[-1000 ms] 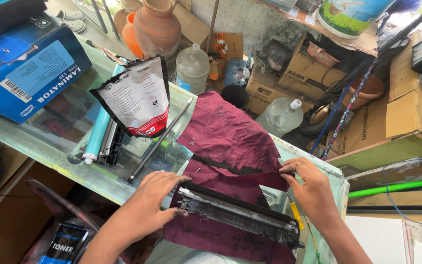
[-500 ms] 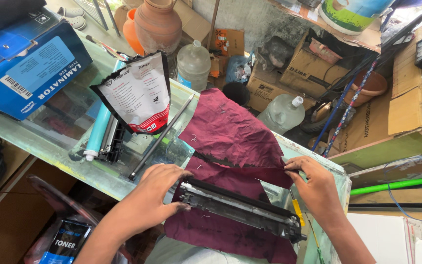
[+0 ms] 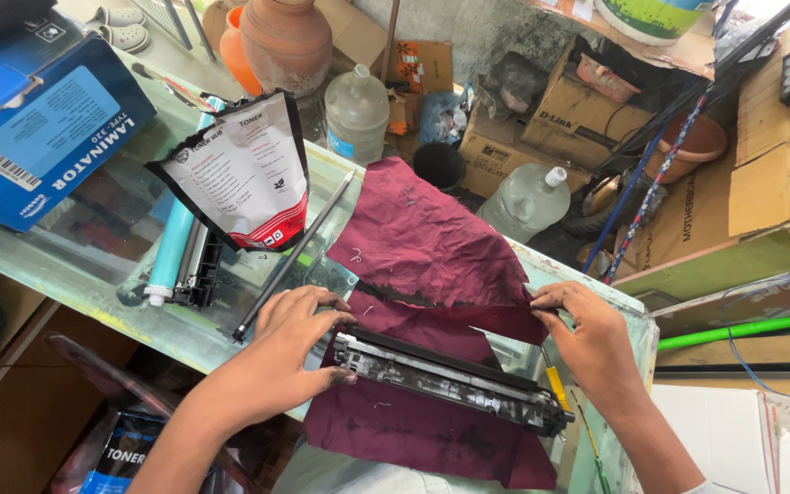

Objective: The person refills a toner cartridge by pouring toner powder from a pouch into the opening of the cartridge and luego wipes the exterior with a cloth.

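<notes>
The black toner cartridge (image 3: 450, 382) is held at its near end by the left hand (image 3: 290, 352); the maroon cloth (image 3: 432, 274) under it is pinched by the right hand (image 3: 587, 338)

We see both forearms reaching in from near edge, bare. Our left hand (image 3: 281, 357) palm down, fingers spread and curled, fingertips pointing right, thumb tucked toward near side. Left forearm angles up from lower left. Our right hand (image 3: 592, 343) palm down, fingers bent and pointing left, knuckles raised, pinching. Right forearm enters from lower right. Hands well apart, roughly level.
</notes>
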